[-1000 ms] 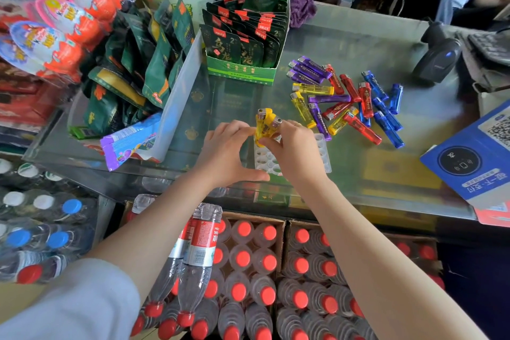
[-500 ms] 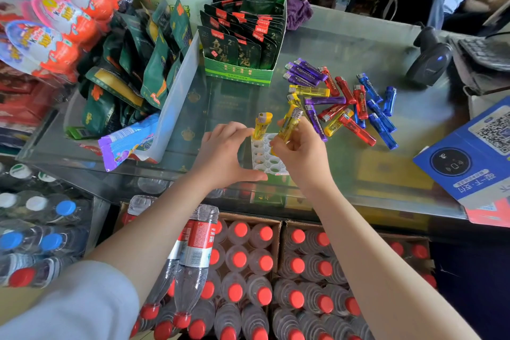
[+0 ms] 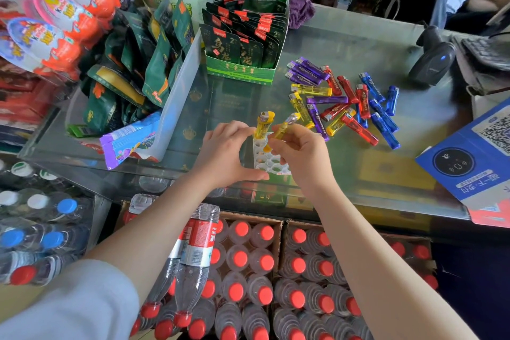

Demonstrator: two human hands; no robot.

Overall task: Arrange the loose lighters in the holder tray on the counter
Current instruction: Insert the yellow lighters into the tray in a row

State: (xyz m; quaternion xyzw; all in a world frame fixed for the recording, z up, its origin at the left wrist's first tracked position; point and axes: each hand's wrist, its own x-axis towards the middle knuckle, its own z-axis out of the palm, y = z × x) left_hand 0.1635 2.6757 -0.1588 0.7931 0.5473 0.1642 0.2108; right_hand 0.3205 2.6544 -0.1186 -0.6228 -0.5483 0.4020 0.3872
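Note:
A white holder tray (image 3: 269, 160) with round holes sits on the glass counter (image 3: 345, 44) between my hands. One yellow lighter (image 3: 263, 124) stands upright at the tray's far left corner, with the fingertips of my left hand (image 3: 225, 153) on its lower part and the thumb along the tray's near edge. My right hand (image 3: 299, 156) pinches a second yellow lighter (image 3: 285, 127), tilted, its base over the hole beside the first. Loose lighters (image 3: 345, 102) in purple, yellow, red and blue lie in a heap to the right behind the tray.
A green box of tea packets (image 3: 242, 44) stands behind the tray. Snack bags in a clear bin (image 3: 132, 63) fill the left. A black barcode scanner (image 3: 430, 59) and a blue payment sign (image 3: 474, 157) are on the right. Crates of red-capped bottles (image 3: 248, 270) lie below the counter.
The cluster of yellow lighters held in both hands has split. One now stands in the tray under my left fingers, and my right hand has brought another, tilted, down beside it.

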